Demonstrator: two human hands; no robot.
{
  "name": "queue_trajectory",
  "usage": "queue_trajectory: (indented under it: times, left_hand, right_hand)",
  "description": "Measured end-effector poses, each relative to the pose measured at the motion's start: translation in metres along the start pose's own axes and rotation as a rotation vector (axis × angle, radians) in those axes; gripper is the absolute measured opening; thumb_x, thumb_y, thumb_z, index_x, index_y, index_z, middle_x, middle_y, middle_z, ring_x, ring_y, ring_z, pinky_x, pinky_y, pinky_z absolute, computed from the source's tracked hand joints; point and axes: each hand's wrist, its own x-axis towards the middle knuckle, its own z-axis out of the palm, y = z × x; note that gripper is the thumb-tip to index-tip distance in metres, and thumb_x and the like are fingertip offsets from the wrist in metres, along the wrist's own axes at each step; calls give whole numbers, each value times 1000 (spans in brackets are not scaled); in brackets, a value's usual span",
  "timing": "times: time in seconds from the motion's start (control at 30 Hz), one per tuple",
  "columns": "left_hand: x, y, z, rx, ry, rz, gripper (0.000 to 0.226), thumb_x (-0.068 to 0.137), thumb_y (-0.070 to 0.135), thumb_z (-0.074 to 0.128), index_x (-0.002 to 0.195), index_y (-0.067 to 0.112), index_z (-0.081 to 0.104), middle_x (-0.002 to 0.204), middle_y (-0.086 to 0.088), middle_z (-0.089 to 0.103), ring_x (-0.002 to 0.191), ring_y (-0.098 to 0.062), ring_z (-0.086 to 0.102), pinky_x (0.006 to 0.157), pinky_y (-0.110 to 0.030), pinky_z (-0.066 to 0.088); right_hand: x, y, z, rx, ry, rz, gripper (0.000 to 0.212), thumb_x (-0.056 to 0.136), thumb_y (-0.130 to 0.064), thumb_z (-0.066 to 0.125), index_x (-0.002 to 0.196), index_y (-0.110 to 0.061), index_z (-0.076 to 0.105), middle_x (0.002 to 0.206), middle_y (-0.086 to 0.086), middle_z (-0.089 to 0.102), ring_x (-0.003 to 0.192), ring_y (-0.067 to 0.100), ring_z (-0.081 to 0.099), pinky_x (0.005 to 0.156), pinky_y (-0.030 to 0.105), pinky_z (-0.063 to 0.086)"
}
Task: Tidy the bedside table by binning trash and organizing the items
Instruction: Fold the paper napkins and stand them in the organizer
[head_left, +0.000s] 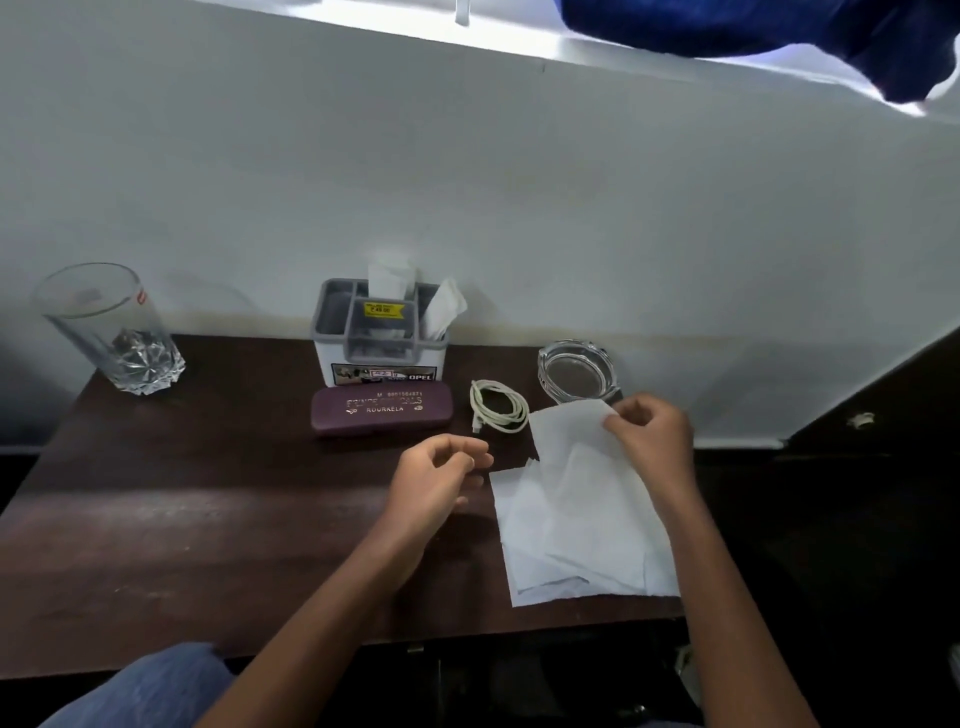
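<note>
Dark brown wood runs under everything, the desk pushed against a pale, slightly stained wall, with a blue cloth hanging in at the top right by a bright strip of light. Along the back stand a clear glass tumbler at the far left corner, a grey and white organizer box with white paper sticking out of its compartments, and a glass ashtray to the right. A maroon spectacle case lies just in front of the box, and a coiled white cable lies between the case and the ashtray. White tissue paper lies spread over the desk's right front part, several sheets overlapping. My right hand pinches its upper corner near the ashtray. My left hand hovers beside the tissue, fingers loosely curled, holding nothing.
</note>
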Motion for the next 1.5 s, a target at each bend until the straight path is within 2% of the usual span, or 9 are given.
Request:
queue_trajectory:
  times: [0.2,0.33,0.5,0.63,0.87,1.0,1.17,1.27,1.5]
  left_hand:
    - [-3,-1,-11,21,-38,51,25,89,10,55,110,21,63,109,2,69,98,-10,63,75,-24,49]
    - [-3,-2,-14,33,-44,100,64,79,14,71,137,22,44,132,2,56,120,-12,53,105,-37,42]
    - [-3,-1,-21,-20,-104,167,90,63,42,79,141,30,37,141,9,48,129,-7,45,109,-35,38]
    - [-8,-1,-22,-69,-102,268,44,78,26,73,120,25,59,114,4,68,106,-10,63,85,-24,53]
    - [-12,2,-21,-191,32,181,9,88,18,61,92,14,69,93,-4,73,87,-19,68,81,-37,54]
    - [-11,6,-28,-284,62,86,9,89,24,60,90,18,66,94,-4,71,91,-24,68,83,-46,55]
    - [-9,15,-36,-527,-18,-92,16,86,28,61,96,17,65,96,-9,69,85,-27,65,71,-40,55]
    - [-8,17,-39,-667,-120,-190,28,80,30,65,104,16,65,98,-10,70,93,-29,64,81,-43,53]
    - [-10,18,-40,-670,-272,-207,26,85,30,56,107,18,64,84,-4,70,76,-24,68,58,-37,59]
  right_hand:
    - [-19,-41,4,368,-82,-35,24,77,0,68,63,-17,59,58,-9,58,54,1,50,55,20,40]
    - [-36,-64,10,588,-312,-8,28,76,3,67,61,-20,66,63,-7,64,66,11,56,66,26,43]
    - [-49,-74,24,775,-545,106,9,67,-8,67,66,-15,63,70,1,63,71,16,56,67,30,47]
    - [-51,-74,29,784,-572,187,10,69,-8,67,70,-12,59,70,1,62,67,15,57,64,28,48]
    - [-46,-69,23,665,-659,202,11,76,-2,67,83,-7,62,75,5,65,65,15,62,58,27,53]
    - [-27,-53,2,411,-406,140,13,82,2,62,81,-10,63,69,3,66,55,11,60,53,19,51]
    - [-13,-7,-12,-228,-352,19,13,77,6,65,80,-7,67,77,9,64,70,17,56,57,17,40]
    - [-11,3,-5,-365,-437,-16,16,73,5,66,85,-5,69,75,7,62,71,17,55,52,11,37]
    - [-11,8,8,-498,-402,-20,27,70,-4,68,57,-25,56,62,-5,58,66,19,57,60,27,41]
